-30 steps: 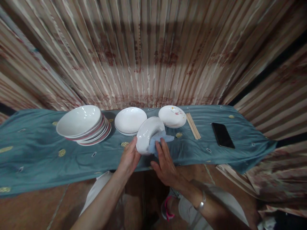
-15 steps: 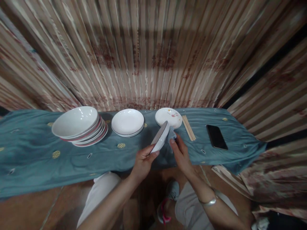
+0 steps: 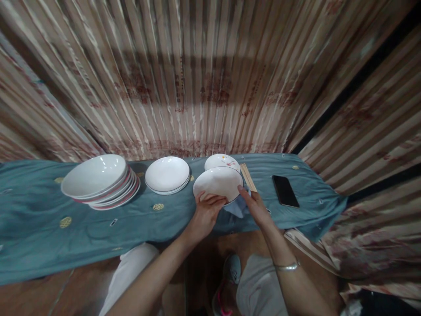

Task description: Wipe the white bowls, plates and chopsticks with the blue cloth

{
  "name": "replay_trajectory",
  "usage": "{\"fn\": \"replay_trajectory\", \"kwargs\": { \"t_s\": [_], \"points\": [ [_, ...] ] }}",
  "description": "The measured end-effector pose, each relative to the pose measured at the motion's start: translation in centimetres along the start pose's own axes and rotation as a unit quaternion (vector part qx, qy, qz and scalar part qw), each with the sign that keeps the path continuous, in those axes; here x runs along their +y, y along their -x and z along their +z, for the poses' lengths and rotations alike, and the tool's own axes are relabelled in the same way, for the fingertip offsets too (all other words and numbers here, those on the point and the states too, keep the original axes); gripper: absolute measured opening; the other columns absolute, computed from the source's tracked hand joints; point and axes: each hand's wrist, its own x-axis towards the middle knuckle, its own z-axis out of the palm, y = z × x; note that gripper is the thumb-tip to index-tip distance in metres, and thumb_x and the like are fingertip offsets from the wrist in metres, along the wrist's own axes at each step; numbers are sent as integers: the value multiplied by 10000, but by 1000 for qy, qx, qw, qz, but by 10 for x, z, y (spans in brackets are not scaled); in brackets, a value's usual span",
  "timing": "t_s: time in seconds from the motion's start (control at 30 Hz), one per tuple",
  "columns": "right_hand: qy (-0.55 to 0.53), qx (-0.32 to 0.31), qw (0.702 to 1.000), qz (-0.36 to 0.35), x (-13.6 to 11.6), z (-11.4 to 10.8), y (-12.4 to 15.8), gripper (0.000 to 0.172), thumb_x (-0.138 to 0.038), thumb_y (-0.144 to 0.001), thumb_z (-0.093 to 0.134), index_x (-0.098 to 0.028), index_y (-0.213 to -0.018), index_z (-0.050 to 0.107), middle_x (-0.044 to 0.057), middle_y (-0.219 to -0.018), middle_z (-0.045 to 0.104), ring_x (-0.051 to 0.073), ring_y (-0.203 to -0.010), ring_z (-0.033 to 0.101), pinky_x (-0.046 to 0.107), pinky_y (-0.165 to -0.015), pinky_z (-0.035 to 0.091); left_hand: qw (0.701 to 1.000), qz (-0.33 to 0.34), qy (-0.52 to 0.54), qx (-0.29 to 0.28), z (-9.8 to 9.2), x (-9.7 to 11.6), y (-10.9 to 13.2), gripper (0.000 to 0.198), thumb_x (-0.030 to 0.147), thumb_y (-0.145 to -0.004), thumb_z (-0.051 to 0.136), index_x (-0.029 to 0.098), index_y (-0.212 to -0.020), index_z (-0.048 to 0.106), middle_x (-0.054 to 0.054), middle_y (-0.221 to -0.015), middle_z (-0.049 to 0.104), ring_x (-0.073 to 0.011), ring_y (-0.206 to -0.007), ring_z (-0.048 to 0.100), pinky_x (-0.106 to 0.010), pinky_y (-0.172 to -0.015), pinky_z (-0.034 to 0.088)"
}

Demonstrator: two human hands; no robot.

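My left hand (image 3: pixel 208 211) grips the near rim of a white dish (image 3: pixel 219 183), which I hold face up above the teal cloth (image 3: pixel 82 232). My right hand (image 3: pixel 255 207) touches the dish's right edge and holds a pale blue rag (image 3: pixel 237 207) that hangs below the dish. Just behind the held dish sits a flowered white plate (image 3: pixel 221 161) on the cloth. A bundle of wooden chopsticks (image 3: pixel 247 175) lies right beside my right fingers.
A stack of large bowls (image 3: pixel 98 181) stands at the left, a small stack of white plates (image 3: pixel 167 174) in the middle. A black phone (image 3: pixel 284 191) lies at the right. A striped curtain (image 3: pixel 204 79) hangs behind. My knees are below the cloth's front edge.
The dish was bottom up under the rag, then stood on edge, and now lies face up, moved right toward the flowered plate. The rag went from on top to below.
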Motion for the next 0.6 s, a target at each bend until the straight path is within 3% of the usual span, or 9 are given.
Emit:
{"fn": "replay_trajectory", "kwargs": {
  "t_s": [0.23, 0.4, 0.5, 0.6],
  "points": [
    [-179, 2, 979, 97, 8, 11, -13, 304, -458, -664, 701, -203, -826, 676, 22, -729, 692, 221, -844, 663, 312, -767, 514, 994, 51, -96, -18, 16, -23, -29, 312, 140, -918, 442, 258, -1078, 682, -29, -1195, 687, -208, -1139, 585, -548, -1150, 133],
    [-223, 35, 965, 135, 20, 20, -26, 285, -408, -660, 691, -198, -851, 670, 31, -805, 721, 216, -897, 670, 286, -771, 514, 990, 57, -126, -34, 28, -38, -47, 308, 133, -910, 458, 268, -1094, 665, -28, -1214, 676, -207, -1166, 571, -580, -1158, 46],
    [-219, 61, 959, 170, 26, 23, -35, 282, -398, -663, 681, -193, -855, 655, 38, -812, 723, 221, -879, 672, 278, -707, 513, 989, 47, -134, -27, 31, -42, -53, 355, 120, -893, 463, 264, -1175, 624, -57, -1301, 621, -238, -1282, 481, -610, -1145, -9],
    [-196, 77, 957, 200, 30, 24, -44, 313, -398, -676, 673, -189, -907, 648, 36, -761, 711, 225, -815, 672, 279, -631, 503, 992, 5, -126, 4, 34, -46, -53, 491, 134, -863, 497, 231, -1344, 486, -116, -1449, 473, -276, -1406, 306, -636, -1128, 0]
  ]
}}
